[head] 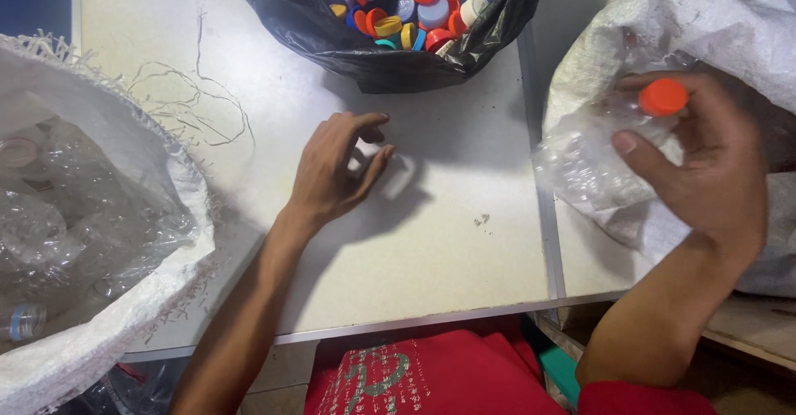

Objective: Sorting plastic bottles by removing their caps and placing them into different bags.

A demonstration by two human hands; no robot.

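2 white woven sacks (91, 241) flank the pale table (431, 249), bare tabletop lying open below the fingers. Beyond the fingertips, a black bag (373, 54) brims with coloured caps. The right hand (705, 174) clasps a crumpled clear bottle (593, 162), orange-capped (663, 97). The left hand (336, 170) pinches a small white cap (390, 174).

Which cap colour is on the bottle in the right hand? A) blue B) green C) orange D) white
C: the right hand holds a clear bottle with an orange cap by the sack.
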